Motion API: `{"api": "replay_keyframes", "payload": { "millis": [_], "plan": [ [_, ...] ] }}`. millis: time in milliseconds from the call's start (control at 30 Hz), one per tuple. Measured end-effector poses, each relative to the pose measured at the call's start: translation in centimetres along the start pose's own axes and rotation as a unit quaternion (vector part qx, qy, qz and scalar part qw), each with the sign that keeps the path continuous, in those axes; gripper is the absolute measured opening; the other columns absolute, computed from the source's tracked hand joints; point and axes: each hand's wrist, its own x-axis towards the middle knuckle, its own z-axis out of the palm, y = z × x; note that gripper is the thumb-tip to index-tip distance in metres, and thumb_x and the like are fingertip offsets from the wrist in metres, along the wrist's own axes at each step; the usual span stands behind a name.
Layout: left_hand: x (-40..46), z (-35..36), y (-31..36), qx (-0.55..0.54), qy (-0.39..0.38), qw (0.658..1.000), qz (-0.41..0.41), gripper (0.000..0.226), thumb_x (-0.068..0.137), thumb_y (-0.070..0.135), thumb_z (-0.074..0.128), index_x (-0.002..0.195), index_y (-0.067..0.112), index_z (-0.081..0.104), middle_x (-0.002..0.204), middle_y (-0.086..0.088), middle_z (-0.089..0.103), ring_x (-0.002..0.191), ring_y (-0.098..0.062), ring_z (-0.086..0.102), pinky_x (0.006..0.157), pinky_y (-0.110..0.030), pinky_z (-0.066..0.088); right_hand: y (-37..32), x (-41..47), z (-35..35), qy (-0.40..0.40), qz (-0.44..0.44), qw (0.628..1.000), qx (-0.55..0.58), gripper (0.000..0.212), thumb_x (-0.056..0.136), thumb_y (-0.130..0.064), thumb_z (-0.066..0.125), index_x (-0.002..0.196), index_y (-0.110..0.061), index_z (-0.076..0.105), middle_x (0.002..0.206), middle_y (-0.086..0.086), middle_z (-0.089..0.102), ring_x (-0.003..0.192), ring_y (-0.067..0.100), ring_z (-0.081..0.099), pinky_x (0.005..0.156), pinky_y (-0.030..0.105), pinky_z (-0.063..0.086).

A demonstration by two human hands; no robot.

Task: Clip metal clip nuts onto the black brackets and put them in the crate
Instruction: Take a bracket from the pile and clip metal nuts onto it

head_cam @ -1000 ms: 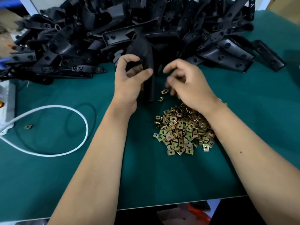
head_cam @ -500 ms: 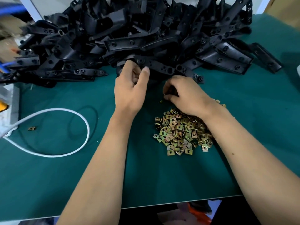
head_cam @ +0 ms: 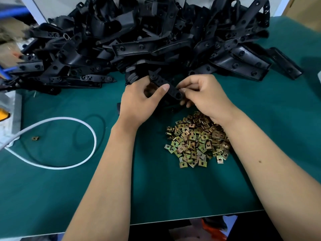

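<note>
The person's left hand (head_cam: 139,103) grips one black bracket (head_cam: 166,87) near the middle of the green table (head_cam: 173,197). The thumb lies on top of it and the fingers curl under it. The right hand (head_cam: 205,96) is curled at the right end of this bracket, with its fingertips pinched together there. It looks like they are pushing a clip nut on, but the nut itself is too small and hidden to see, so that cannot be told for sure.

The big pile of black brackets (head_cam: 156,40) fills the far side of the table. The pile of gold clip nuts (head_cam: 196,141) sits near the person, just under the right wrist. One loose clip nut (head_cam: 35,138) lies far off to the left, inside the loop of a white cable (head_cam: 69,164). No crate shows in this view.

What could go wrong? The nut is tiny, so it could slip from the fingertips and fall onto the table or bounce away. If it goes on crooked, its hole may not line up with the hole in the bracket. The right wrist is very close to the nut pile, so a quick move could scatter the nuts. The bracket's far end is close to the big pile, so pulling it back could drag other brackets along.
</note>
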Motion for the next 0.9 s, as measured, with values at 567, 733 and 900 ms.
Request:
{"api": "replay_keyframes", "payload": {
  "millis": [567, 733, 900],
  "plan": [
    [0.1, -0.19, -0.63, -0.019, -0.04, 0.999, 0.008, 0.047, 0.084, 0.062, 0.065, 0.078, 0.016, 0.062, 0.063, 0.013, 0.056, 0.063, -0.008, 0.052, 0.061, -0.028, 0.04, -0.24, -0.01, -0.28, 0.059, 0.053, 0.985, 0.152, 0.005, 0.088, -0.008, 0.079, 0.093, -0.01, 0.081, 0.088, 0.015, 0.078, 0.068, 0.011, 0.065, 0.059, 0.022, 0.051],
    [0.08, -0.14, -0.59, -0.008, -0.038, 0.999, 0.008, 0.043, 0.085, 0.06, 0.066, 0.071, 0.021, 0.054, 0.057, 0.02, 0.051, 0.058, -0.007, 0.047, 0.057, -0.028, 0.035, -0.24, -0.08, 0.02, 0.055, 0.037, 0.986, 0.15, 0.005, 0.087, -0.008, 0.08, 0.092, -0.01, 0.081, 0.086, 0.014, 0.078, 0.067, 0.011, 0.065, 0.059, 0.021, 0.052],
    [0.07, -0.09, -0.43, 0.011, -0.036, 0.999, 0.008, 0.042, 0.087, 0.059, 0.067, 0.068, 0.026, 0.049, 0.057, 0.022, 0.051, 0.057, -0.006, 0.046, 0.054, -0.023, 0.031, -0.27, -0.13, 0.41, 0.058, 0.03, 0.987, 0.145, 0.008, 0.085, -0.007, 0.082, 0.091, -0.013, 0.08, 0.079, 0.006, 0.077, 0.065, 0.01, 0.064, 0.058, 0.02, 0.051]
  ]
}}
